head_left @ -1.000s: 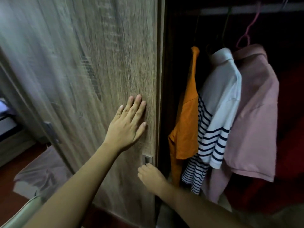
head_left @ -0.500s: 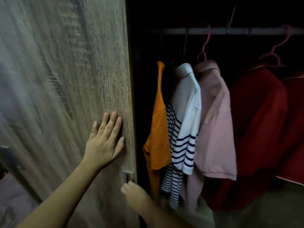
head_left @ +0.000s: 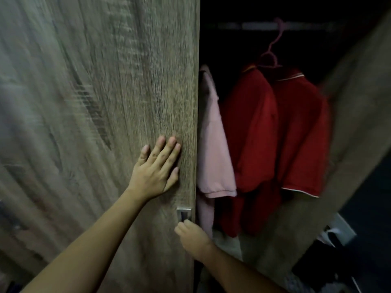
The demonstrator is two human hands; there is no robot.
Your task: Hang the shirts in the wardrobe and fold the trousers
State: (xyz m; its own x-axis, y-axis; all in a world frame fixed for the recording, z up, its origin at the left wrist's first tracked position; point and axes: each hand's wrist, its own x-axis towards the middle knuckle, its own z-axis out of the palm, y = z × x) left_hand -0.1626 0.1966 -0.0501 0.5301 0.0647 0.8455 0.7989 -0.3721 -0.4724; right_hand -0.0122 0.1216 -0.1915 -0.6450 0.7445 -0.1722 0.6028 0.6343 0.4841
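The left hand point(head_left: 155, 168) lies flat against the wooden door point(head_left: 95, 102), its grip apart, fingers straight. Below it, the right hand point(head_left: 190, 234) has its grip curled onto the metal handle point(head_left: 184, 213) at the door's edge. Inside the wardrobe point(head_left: 355, 134), a pink shirt point(head_left: 213, 149) and two red shirts point(head_left: 254, 134) hang below the rail point(head_left: 254, 26), one on a pink hanger point(head_left: 273, 49).

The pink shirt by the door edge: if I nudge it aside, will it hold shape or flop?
Likely floppy: the pink shirt hangs in soft folds, sleeve hem drooping. Probably light, so it should swing rather than resist; its lower part hangs free. It lies right at the door edge, so loose fabric might catch there.
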